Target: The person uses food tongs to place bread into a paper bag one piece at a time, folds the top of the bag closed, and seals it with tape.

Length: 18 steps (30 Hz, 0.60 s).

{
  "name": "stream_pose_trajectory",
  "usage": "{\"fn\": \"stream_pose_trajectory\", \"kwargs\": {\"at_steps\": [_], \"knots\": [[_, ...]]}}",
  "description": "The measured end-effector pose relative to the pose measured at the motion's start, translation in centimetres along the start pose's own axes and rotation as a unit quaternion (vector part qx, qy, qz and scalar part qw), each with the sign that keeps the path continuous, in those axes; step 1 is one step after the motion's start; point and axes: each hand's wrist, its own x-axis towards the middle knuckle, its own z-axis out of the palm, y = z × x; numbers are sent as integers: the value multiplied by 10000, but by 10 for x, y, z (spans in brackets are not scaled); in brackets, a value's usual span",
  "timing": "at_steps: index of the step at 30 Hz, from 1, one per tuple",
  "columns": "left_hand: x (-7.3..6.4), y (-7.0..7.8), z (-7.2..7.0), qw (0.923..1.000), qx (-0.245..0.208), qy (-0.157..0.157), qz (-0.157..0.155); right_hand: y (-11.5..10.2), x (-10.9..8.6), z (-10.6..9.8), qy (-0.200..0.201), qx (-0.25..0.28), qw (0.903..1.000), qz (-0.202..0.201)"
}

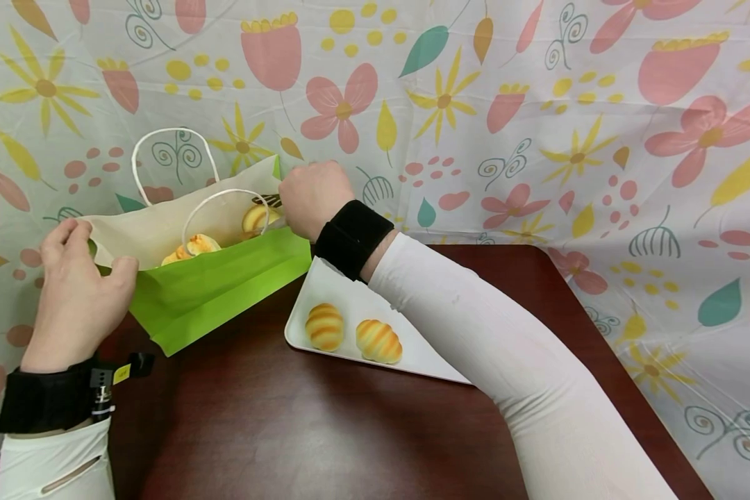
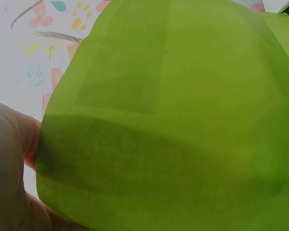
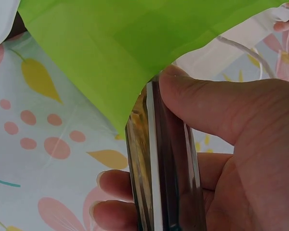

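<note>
A green paper bag point(image 1: 225, 292) with white rope handles stands at the left, its mouth up. My left hand point(image 1: 81, 292) grips the rim at the bag's left end; the green side of the bag fills most of the left wrist view. At the opposite end my right hand point(image 1: 317, 198) holds shiny metal tongs point(image 3: 164, 163) over the rim. A striped bread roll point(image 1: 259, 219) is inside the mouth by the tongs; whether they grip it is hidden. Another golden bread point(image 1: 194, 248) shows inside the bag, nearer the left hand.
On the dark wooden table point(image 1: 256, 417) lies a white tray point(image 1: 350, 295), partly under my right forearm. It bears two striped bread rolls, one at the left point(image 1: 325, 326) and one beside it point(image 1: 379, 341). A flower-printed cloth point(image 1: 450, 139) hangs behind.
</note>
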Motion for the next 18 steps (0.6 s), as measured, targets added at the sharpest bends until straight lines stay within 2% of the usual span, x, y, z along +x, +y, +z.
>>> {"fn": "stream_pose_trajectory", "kwargs": {"at_steps": [18], "knots": [[-4, 1, 0, 10000, 10, 46, 5, 5, -5, 2, 76, 137, 9999, -1]]}}
